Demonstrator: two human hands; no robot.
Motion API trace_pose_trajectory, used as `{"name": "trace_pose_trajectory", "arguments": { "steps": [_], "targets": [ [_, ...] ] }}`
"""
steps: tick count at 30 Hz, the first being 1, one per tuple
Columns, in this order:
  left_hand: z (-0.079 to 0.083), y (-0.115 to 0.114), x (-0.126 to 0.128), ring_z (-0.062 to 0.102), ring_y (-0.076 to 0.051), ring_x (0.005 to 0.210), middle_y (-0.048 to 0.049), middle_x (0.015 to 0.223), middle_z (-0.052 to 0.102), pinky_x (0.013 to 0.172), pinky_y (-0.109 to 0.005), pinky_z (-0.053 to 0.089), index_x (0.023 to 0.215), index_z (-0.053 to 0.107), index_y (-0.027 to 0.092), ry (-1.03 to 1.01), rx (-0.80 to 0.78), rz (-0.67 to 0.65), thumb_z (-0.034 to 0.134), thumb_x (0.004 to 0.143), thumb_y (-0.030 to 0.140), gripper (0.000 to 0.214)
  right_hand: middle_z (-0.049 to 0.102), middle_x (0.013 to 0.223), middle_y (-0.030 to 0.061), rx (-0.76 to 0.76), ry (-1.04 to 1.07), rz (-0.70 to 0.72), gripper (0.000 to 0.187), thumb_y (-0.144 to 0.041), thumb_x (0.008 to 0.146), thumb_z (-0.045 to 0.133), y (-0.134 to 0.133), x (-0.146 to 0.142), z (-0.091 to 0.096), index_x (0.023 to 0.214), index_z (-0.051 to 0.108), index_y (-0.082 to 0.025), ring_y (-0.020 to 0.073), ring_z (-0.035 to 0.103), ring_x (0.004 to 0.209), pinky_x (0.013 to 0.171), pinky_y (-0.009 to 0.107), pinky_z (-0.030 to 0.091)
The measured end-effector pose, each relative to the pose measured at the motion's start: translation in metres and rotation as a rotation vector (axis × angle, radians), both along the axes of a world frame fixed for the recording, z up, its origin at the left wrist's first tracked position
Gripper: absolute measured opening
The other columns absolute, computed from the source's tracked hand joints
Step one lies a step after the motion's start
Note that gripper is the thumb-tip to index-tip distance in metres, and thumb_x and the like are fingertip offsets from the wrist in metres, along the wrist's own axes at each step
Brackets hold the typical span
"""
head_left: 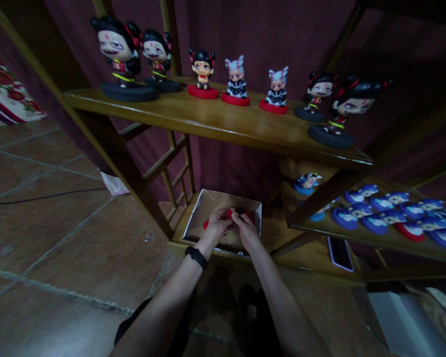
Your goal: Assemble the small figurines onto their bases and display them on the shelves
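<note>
Both my hands are together inside a shallow open cardboard box [194, 218] on the bottom shelf. My left hand [216, 223], with a black band at the wrist, has its fingers curled around a small figurine with red on it [231, 213]. From the other side my right hand [244, 229] grips the same figurine, its thumb and fingers closed near the top. My fingers cover most of the figurine, so its shape is unclear. Another red piece [205, 224] lies in the box by my left hand, and more red shows behind my right hand.
Above the box, an upper wooden shelf [208, 116] carries several figurines on red or black bases. To the right, a lower shelf holds rows of blue figurines [388, 202]. A phone [340, 253] lies beneath it. A wooden post [128, 168] stands at the left.
</note>
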State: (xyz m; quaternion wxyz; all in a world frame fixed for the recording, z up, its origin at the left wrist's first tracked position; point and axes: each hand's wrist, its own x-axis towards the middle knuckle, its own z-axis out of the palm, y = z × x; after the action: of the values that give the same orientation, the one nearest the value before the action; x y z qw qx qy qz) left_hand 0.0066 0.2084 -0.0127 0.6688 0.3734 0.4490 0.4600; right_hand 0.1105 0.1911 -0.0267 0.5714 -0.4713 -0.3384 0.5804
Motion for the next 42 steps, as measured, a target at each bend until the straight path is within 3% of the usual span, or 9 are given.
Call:
{"name": "trace_pose_trajectory", "arguments": {
  "steps": [7, 14, 22, 26, 33, 42],
  "targets": [
    [-0.002, 0.004, 0.003, 0.062, -0.015, 0.062, -0.0048, 0.070, 0.069, 0.060, -0.027, 0.051, 0.088, 0.063, 0.011, -0.096, 0.074, 0.085, 0.078, 0.047, 0.024, 0.045, 0.066, 0.106, 0.0030, 0.073, -0.215, -0.005, 0.038, -0.042, 0.071, 0.061, 0.001, -0.002, 0.001, 0.103, 0.063, -0.023, 0.0200, 0.058, 0.101, 0.090, 0.034, 0.043],
    [-0.007, 0.011, 0.002, 0.058, -0.009, 0.053, 0.0002, 0.062, 0.065, 0.055, -0.020, 0.047, 0.076, 0.064, 0.012, -0.012, 0.171, 0.117, 0.071, 0.050, 0.015, 0.026, 0.064, 0.107, 0.0017, 0.139, -0.346, 0.005, 0.038, -0.041, 0.072, 0.058, 0.000, 0.005, 0.006, 0.106, 0.059, -0.025, 0.0180, 0.057, 0.100, 0.091, 0.032, 0.042],
    [0.001, 0.009, -0.001, 0.055, -0.009, 0.050, 0.0007, 0.060, 0.064, 0.053, -0.020, 0.046, 0.085, 0.062, 0.013, 0.045, 0.127, 0.133, 0.071, 0.051, 0.016, 0.035, 0.061, 0.092, 0.0013, 0.114, -0.663, -0.112, 0.031, -0.043, 0.076, 0.050, 0.003, 0.017, 0.009, 0.101, 0.054, -0.024, 0.0175, 0.056, 0.087, 0.081, 0.031, 0.043],
    [0.006, 0.009, -0.002, 0.054, -0.008, 0.049, 0.0000, 0.061, 0.064, 0.052, -0.020, 0.046, 0.080, 0.063, 0.014, 0.043, 0.121, 0.140, 0.070, 0.051, 0.016, 0.030, 0.059, 0.095, 0.0001, 0.097, -0.690, -0.100, 0.028, -0.041, 0.078, 0.047, 0.002, 0.022, 0.008, 0.100, 0.054, -0.026, 0.0166, 0.054, 0.089, 0.082, 0.030, 0.041],
    [0.009, 0.008, -0.004, 0.057, -0.010, 0.055, -0.0007, 0.062, 0.065, 0.056, -0.020, 0.045, 0.075, 0.065, 0.014, 0.078, 0.166, 0.138, 0.065, 0.052, 0.011, 0.024, 0.061, 0.094, 0.0009, 0.203, -0.658, -0.100, 0.027, -0.037, 0.074, 0.054, 0.002, 0.022, 0.010, 0.098, 0.058, -0.025, 0.0175, 0.053, 0.090, 0.084, 0.030, 0.041],
    [0.008, 0.009, -0.002, 0.059, -0.013, 0.064, -0.0014, 0.069, 0.067, 0.065, -0.022, 0.046, 0.074, 0.069, 0.014, 0.145, 0.232, 0.069, 0.067, 0.051, 0.013, 0.024, 0.062, 0.093, 0.0013, 0.176, -0.633, -0.120, 0.027, -0.035, 0.073, 0.056, 0.008, 0.023, 0.000, 0.097, 0.060, -0.024, 0.0170, 0.055, 0.087, 0.082, 0.030, 0.042]
  ]
}}
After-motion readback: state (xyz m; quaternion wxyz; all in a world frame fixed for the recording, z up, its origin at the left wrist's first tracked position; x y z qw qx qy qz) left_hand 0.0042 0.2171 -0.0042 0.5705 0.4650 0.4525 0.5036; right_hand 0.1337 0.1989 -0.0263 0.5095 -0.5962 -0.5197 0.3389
